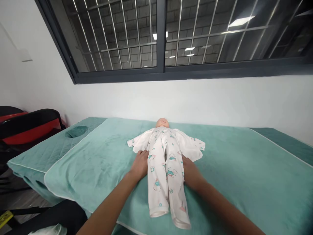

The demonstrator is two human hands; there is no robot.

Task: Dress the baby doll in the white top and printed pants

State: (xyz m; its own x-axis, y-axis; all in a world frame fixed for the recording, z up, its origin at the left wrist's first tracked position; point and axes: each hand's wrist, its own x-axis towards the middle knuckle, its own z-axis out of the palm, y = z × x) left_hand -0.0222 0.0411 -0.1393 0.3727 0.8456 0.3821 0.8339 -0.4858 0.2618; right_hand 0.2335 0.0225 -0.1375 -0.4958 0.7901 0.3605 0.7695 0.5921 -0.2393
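A baby doll lies on its back on a teal towel, head toward the wall. It wears a white printed sleepsuit with the legs stretched toward me. My left hand rests flat against the suit's left side at the hip, fingers stretched out. My right hand lies against the suit's right side, fingers partly tucked under the cloth. Neither hand lifts anything.
The towel covers a padded massage table with a face hole at the left end. A red and black chair stands at the left. A white wall and a barred window are behind.
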